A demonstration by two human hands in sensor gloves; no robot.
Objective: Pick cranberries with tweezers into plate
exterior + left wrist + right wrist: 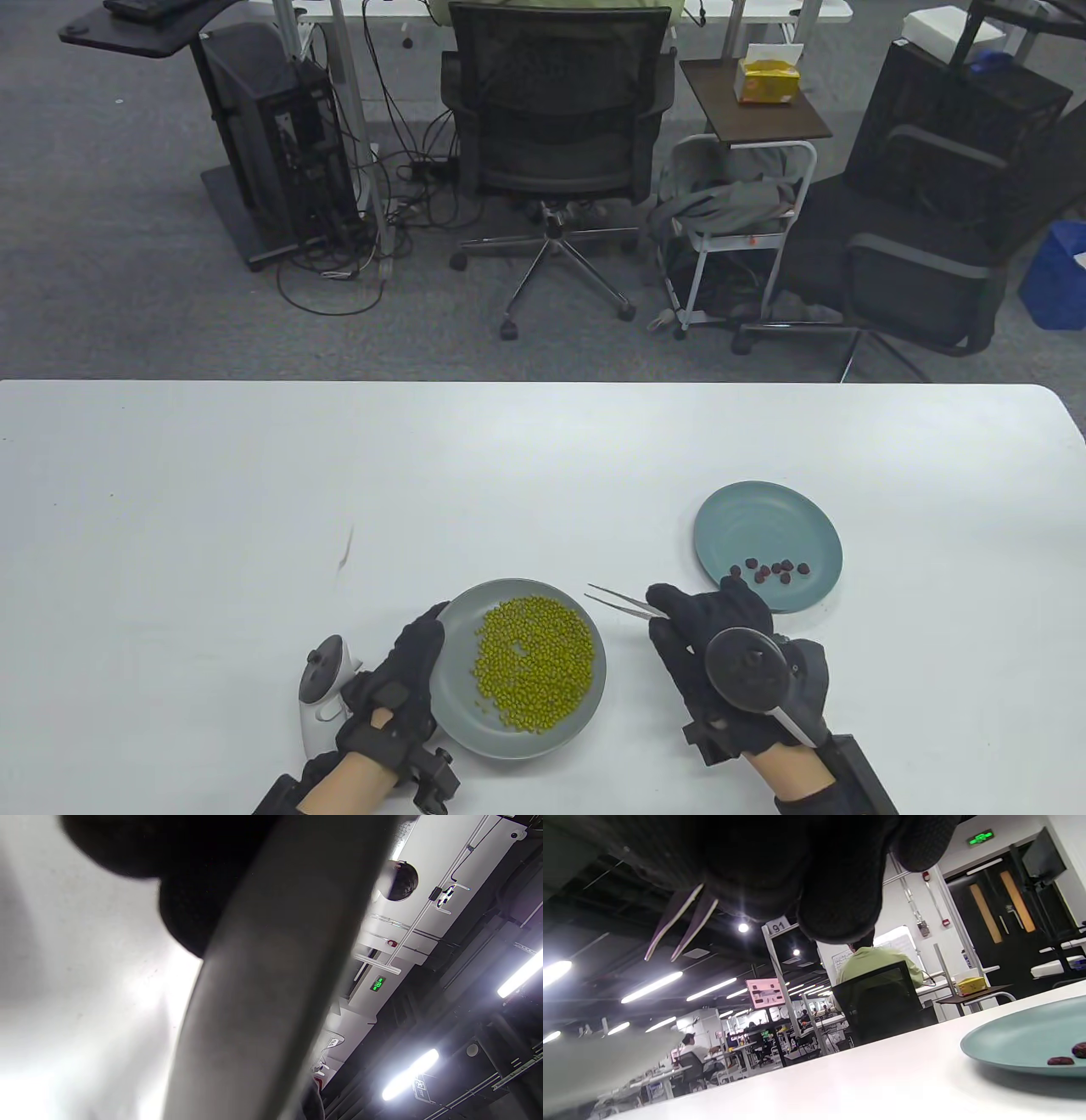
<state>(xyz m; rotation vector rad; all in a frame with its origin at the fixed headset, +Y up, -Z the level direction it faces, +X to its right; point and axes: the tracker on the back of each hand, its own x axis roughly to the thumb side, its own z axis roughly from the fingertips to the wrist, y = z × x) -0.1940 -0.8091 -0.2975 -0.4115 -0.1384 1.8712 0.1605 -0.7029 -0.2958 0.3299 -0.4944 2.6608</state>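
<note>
A grey plate (585,709) near the table's front holds many yellow-green beans (533,662); I see no cranberry among them. A teal plate (768,522) to the right holds several dark cranberries (772,570). My right hand (721,654) holds metal tweezers (618,602), tips apart and empty, pointing left between the two plates. They show in the right wrist view (678,921), with the teal plate (1018,1039) at right. My left hand (407,679) rests against the grey plate's left rim. The left wrist view shows that rim (263,984) close up.
A white controller (322,692) lies on the table left of my left hand. A small dark mark (346,552) is on the table. Beyond the far edge stand office chairs (556,127) and a cart (738,229).
</note>
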